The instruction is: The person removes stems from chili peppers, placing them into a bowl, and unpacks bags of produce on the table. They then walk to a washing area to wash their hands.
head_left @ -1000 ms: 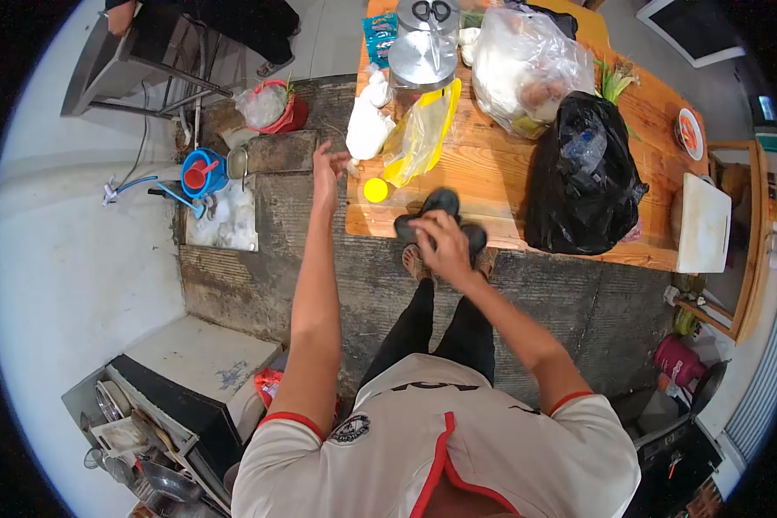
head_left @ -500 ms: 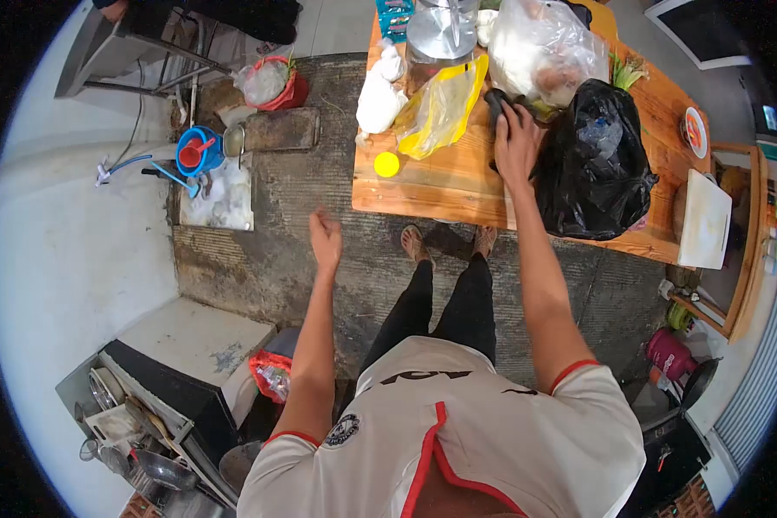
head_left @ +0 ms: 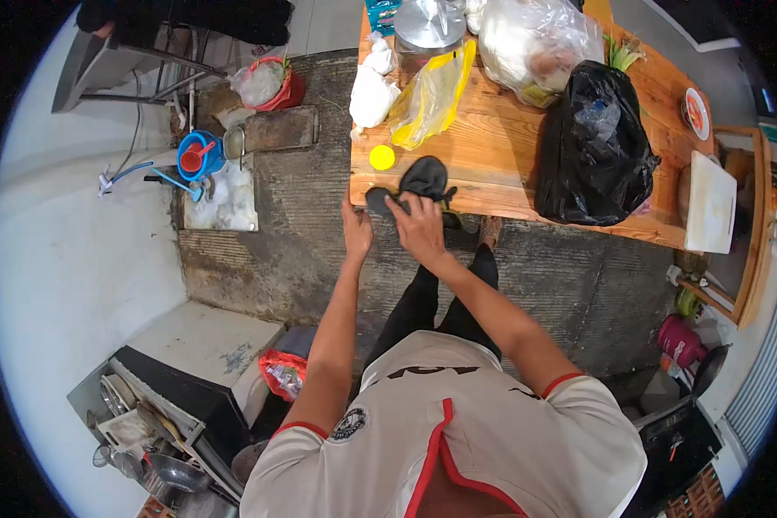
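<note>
My right hand [head_left: 420,228] is at the table's front edge, its fingers bent on a soft, dark, cloth-like item [head_left: 424,176]. The item has a rounded lobe on the wood and another lobe towards my left hand; its exact kind is unclear. My left hand [head_left: 357,233] is beside the table's front left corner, fingers stretched upward, nothing visible in it. Just beyond the dark item lies a round yellow lid [head_left: 382,157]. Farther back are a yellow-edged clear plastic bag [head_left: 432,97] and a knotted white bag [head_left: 372,95].
A large black plastic bag [head_left: 594,155] stands on the wooden table [head_left: 501,177], by a clear bag of food [head_left: 535,47] and a metal pot lid [head_left: 429,26]. A white board [head_left: 710,204] leans at the right end. On the floor left sits a blue bucket [head_left: 200,155].
My right hand has moved left and towards me, bringing the dark item from beside the black bag to the front edge. My left hand has moved right, up to the table corner.
</note>
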Tool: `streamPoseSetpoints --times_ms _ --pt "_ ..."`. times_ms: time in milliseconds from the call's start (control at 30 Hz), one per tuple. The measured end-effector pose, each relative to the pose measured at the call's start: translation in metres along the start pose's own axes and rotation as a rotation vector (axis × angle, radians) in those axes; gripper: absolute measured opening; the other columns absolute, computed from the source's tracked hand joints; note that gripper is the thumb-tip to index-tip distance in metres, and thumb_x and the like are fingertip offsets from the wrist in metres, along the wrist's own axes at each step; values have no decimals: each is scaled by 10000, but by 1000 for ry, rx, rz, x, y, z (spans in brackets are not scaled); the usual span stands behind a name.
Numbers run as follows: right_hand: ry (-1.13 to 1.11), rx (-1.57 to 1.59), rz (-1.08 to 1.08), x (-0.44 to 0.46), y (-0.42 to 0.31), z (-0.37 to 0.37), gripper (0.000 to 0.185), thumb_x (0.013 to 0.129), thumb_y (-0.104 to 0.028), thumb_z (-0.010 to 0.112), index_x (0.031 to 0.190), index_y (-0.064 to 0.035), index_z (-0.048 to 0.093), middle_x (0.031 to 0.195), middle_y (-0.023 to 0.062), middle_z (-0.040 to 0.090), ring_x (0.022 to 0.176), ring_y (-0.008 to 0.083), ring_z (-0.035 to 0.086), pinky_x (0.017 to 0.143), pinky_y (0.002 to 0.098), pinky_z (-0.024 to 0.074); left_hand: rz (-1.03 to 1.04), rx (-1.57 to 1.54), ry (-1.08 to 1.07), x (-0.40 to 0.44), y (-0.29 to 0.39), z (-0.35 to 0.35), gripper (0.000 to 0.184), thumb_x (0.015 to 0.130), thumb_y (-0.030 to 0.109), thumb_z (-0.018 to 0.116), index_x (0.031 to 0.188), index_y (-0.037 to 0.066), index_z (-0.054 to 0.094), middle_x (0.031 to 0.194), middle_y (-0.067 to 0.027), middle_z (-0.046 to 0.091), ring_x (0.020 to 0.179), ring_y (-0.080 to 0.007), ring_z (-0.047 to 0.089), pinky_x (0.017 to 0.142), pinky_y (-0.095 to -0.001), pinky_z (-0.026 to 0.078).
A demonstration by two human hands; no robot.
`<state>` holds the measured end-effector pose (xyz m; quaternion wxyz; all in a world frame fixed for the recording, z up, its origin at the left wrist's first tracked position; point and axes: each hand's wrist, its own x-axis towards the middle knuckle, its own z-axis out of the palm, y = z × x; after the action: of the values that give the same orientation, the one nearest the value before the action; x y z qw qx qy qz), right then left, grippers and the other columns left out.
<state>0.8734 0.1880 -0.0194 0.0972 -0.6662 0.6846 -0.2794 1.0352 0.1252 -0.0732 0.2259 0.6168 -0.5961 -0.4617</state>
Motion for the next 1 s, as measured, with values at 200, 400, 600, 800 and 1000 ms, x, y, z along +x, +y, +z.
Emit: streamPoseSetpoints --times_ms 200,400,600,800,1000 --pt "-20 36 26 43 1 16 428 766 -92 681 1183 -183 660 1133 68 548 990 267 490 823 420 350 -9 85 -119 -2 16 -11 622 875 5 431 1465 50 241 1277 -211 465 1113 -347 506 959 -388 393" --pt "44 122 -2 53 7 14 393 775 -73 641 1165 -118 654 1255 91 540 1169 306 477 1021 515 310 -30 81 -106 -20 8 -13 519 976 165 452 1444 85 242 1288 -179 492 1073 -292 537 921 -398 438" --pt "-157 275 -190 13 24 0 357 764 -1 589 1109 -60 661 1195 68 570 1072 291 515 964 466 377 -195 -81 -70 -27 18 -27 633 898 2 451 1482 91 225 1234 -172 499 953 -202 545 822 -321 466" --pt "139 101 145 17 35 -16 347 777 -133 650 1118 -71 662 1228 118 551 1024 302 515 895 457 398 -285 -203 8 -36 7 -41 575 941 162 493 1459 96 252 1207 -124 519 958 -189 543 784 -310 471" --pt "-33 22 -243 34 -2 60 498 776 -198 668 1262 -126 589 1360 105 497 1099 295 500 978 459 375 -588 -297 -201 -49 -12 -22 486 967 304 484 1403 149 332 1239 -94 518 1031 -199 538 821 -402 475"
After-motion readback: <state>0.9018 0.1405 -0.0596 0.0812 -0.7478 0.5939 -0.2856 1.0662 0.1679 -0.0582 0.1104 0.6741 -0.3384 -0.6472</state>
